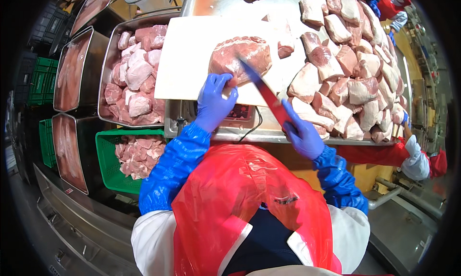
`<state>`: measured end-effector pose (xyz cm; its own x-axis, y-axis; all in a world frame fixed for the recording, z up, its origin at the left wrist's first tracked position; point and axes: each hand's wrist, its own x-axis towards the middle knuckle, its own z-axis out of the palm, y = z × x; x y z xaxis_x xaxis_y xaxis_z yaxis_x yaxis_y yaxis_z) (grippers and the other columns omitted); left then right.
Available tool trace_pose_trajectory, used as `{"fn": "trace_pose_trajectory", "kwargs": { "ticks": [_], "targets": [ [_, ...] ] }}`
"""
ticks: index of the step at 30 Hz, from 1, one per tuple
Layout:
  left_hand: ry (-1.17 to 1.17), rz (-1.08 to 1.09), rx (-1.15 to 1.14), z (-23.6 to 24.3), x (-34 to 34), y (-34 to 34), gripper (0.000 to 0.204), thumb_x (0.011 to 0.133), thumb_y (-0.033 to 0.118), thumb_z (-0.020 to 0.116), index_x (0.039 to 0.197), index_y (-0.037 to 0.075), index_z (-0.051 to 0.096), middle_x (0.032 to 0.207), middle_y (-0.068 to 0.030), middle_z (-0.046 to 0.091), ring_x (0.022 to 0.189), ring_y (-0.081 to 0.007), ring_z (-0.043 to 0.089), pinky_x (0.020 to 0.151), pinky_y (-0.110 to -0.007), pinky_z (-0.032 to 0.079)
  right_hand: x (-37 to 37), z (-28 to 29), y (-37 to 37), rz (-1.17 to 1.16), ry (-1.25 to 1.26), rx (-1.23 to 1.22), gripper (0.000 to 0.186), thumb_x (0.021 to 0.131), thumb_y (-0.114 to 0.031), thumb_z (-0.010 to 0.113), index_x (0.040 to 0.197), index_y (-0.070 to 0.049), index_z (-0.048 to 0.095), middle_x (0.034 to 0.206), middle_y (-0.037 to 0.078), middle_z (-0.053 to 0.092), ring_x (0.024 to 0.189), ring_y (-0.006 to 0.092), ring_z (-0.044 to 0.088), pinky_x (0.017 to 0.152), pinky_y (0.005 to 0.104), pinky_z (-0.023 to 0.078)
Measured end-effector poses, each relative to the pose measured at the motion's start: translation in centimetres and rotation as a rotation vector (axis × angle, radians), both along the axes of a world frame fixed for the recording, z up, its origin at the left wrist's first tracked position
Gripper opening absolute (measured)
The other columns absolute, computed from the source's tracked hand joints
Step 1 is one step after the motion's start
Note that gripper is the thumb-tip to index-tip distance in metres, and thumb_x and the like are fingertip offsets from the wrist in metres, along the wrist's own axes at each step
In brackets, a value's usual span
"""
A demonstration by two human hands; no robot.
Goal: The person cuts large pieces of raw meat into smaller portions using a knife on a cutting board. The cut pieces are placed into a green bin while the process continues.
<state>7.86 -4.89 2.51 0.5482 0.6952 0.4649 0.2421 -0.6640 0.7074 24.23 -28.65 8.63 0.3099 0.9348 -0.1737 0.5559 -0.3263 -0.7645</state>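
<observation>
On a white cutting board [185,52] lies a large piece of raw pink meat [252,55] with pale fat along its far edge. My left hand [214,102], in a blue glove, pinches a small flap at the meat's near edge between thumb and fingers. My right hand [305,135], gloved alike, is closed round the handle of a long knife [261,87], mostly hiding that handle. The blade slants up and left across the meat, its tip over the middle. Red shows along the lower blade. Whether the edge touches the meat, I cannot tell.
Thick fat-covered meat chunks [353,86] are heaped on the right of the metal table. Left of the board stands a metal tub [102,81] of meat pieces, with a green basket [102,156] of trimmings nearer. Co-workers' gloved hands [406,117] show at the far right.
</observation>
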Motion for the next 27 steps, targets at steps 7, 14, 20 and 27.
{"fn": "trace_pose_trajectory", "kwargs": {
  "ticks": [7, 14, 20, 27],
  "targets": [
    [0.006, -0.239, -0.281, -3.5, -3.1, 4.0, 0.014, 0.077, 0.001, 0.07, 0.089, 0.003, 0.063, 0.078, -0.0086, 0.059, 0.065, -0.017, 0.059, 0.061, -0.029, 0.049, -6.4, -3.7, 11.1, -0.214, 0.063, 0.435, 0.073, 0.094, -0.006, 0.053, 0.158, -0.019, 0.021, 0.111, 0.028, 0.065, 0.089, 0.0414, 0.069, 0.077, 0.0434, 0.055],
    [-0.035, -0.538, -0.074, -3.4, -2.0, 9.0, 0.011, 0.078, 0.0, 0.07, 0.079, 0.003, 0.059, 0.068, -0.0049, 0.055, 0.062, -0.0107, 0.054, 0.057, -0.029, 0.046, -8.2, -3.8, 12.5, -0.103, -0.259, -0.059, 0.081, 0.089, -0.002, 0.051, 0.159, -0.027, 0.02, 0.081, 0.021, 0.063, 0.07, 0.0402, 0.063, 0.063, 0.0509, 0.048],
    [0.043, -0.508, -0.298, -2.6, -3.0, 13.3, 0.019, 0.08, 0.002, 0.071, 0.07, 0.002, 0.055, 0.065, -0.0043, 0.051, 0.059, -0.0088, 0.05, 0.056, -0.026, 0.044, -12.1, -0.4, 2.1, -0.117, -0.396, -0.296, 0.081, 0.09, -0.003, 0.053, 0.159, -0.031, 0.02, 0.068, 0.021, 0.059, 0.058, 0.0375, 0.06, 0.053, 0.0507, 0.045],
    [0.282, -0.515, 0.301, -2.5, -3.8, 8.4, 0.027, 0.077, 0.015, 0.07, 0.101, 0.008, 0.059, 0.1, -0.0157, 0.059, 0.094, -0.0369, 0.06, 0.079, -0.048, 0.051, -13.4, 2.5, 10.7, -0.385, -0.266, 0.088, 0.071, 0.094, -0.004, 0.056, 0.156, -0.024, 0.029, 0.095, 0.025, 0.066, 0.079, 0.0437, 0.065, 0.068, 0.0461, 0.051]
  ]
}}
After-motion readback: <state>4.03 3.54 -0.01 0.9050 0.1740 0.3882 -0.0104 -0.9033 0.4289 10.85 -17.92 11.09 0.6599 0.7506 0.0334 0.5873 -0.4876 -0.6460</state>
